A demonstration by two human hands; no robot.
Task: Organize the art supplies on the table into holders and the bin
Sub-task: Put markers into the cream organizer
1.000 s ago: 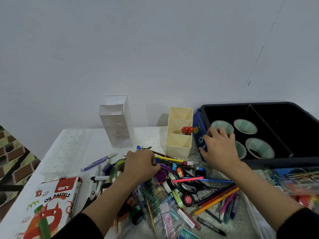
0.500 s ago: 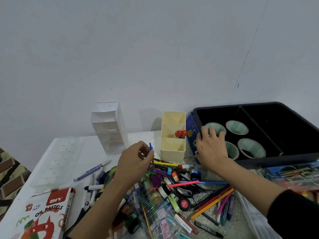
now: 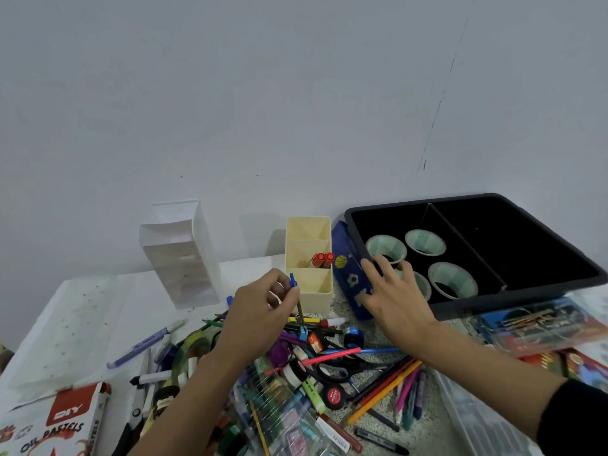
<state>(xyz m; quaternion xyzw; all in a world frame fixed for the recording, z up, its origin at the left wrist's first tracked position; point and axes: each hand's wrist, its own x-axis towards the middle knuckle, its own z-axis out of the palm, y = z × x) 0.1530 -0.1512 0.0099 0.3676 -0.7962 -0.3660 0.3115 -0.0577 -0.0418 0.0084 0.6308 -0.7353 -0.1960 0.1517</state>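
White table (image 3: 240, 271) against a plain grey wall, and it's a busy one. Centre frame, the left hand (image 3: 260, 311) has a thin pen (image 3: 300, 312) pinched between thumb and fingertips. The pen is near upright, blue cap on top, lifted just above the heap and just left of the cream holder (image 3: 309, 291). That holder has three compartments, with two red-capped markers (image 3: 322, 260) in the middle one.

Right of it, the right hand (image 3: 394, 301) lies flat, fingers spread and straight, gripping nothing. It rests on a blue pencil case (image 3: 345, 268) that leans against the black bin (image 3: 526, 251). Four tape rolls (image 3: 424, 241) sit in the bin's left section.

A white holder (image 3: 184, 258) stands further left, by the wall. Lower centre is the heap (image 3: 378, 386) of pens, pencils, markers and scissors (image 3: 339, 370). An oil pastels box (image 3: 62, 422) sits at lower left.
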